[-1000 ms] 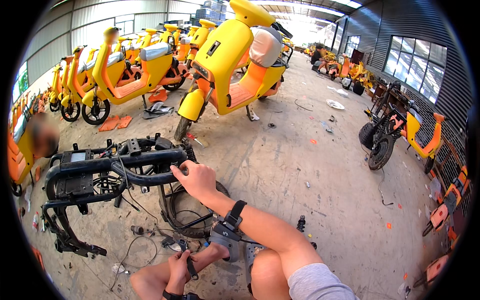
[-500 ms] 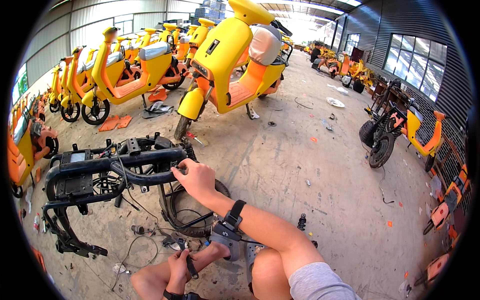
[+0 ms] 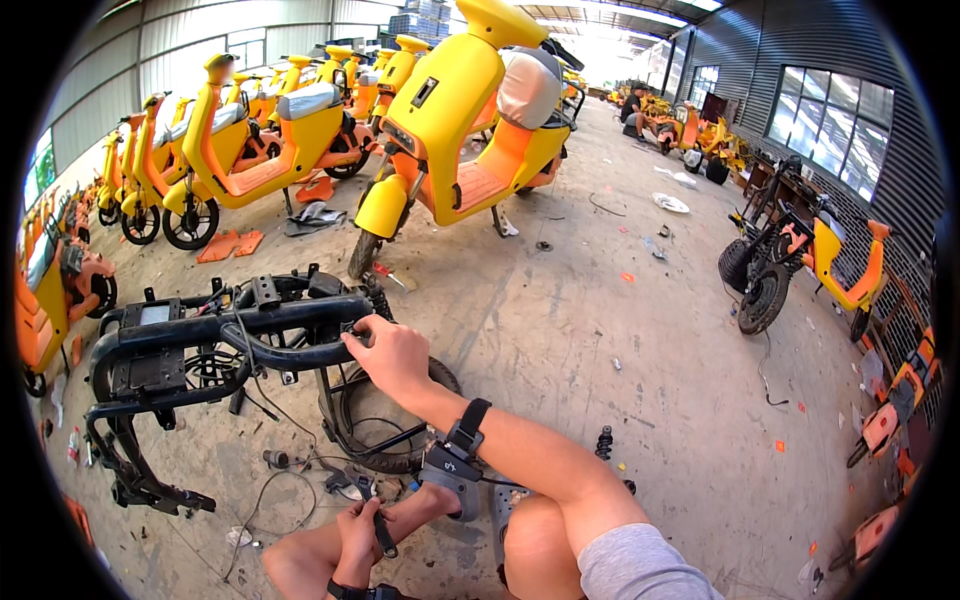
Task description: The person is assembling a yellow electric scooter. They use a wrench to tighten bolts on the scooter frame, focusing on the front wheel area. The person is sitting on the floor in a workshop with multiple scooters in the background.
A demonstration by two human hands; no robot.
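Note:
A black scooter frame (image 3: 285, 318) of bent tubes lies on the concrete floor at my left, with cables hanging from it. My right hand (image 3: 393, 357) is at the right end of its upper tubes. Thumb and fingers are closed there on a small part that they mostly hide. A black-tyred wheel (image 3: 448, 377) is below that wrist, partly behind the frame and my forearm. Low in the view, my left hand (image 3: 357, 532) is wrapped round a dark wrench (image 3: 383, 536), held over my leg near the floor.
Loose cables (image 3: 268, 495) and small parts lie beside my left hand. A shock absorber (image 3: 604, 443) is right of my knees. Ahead stands a yellow scooter (image 3: 440, 110), with rows of others behind. A partly stripped scooter (image 3: 770, 285) is at the right; a person (image 3: 633, 108) sits far back.

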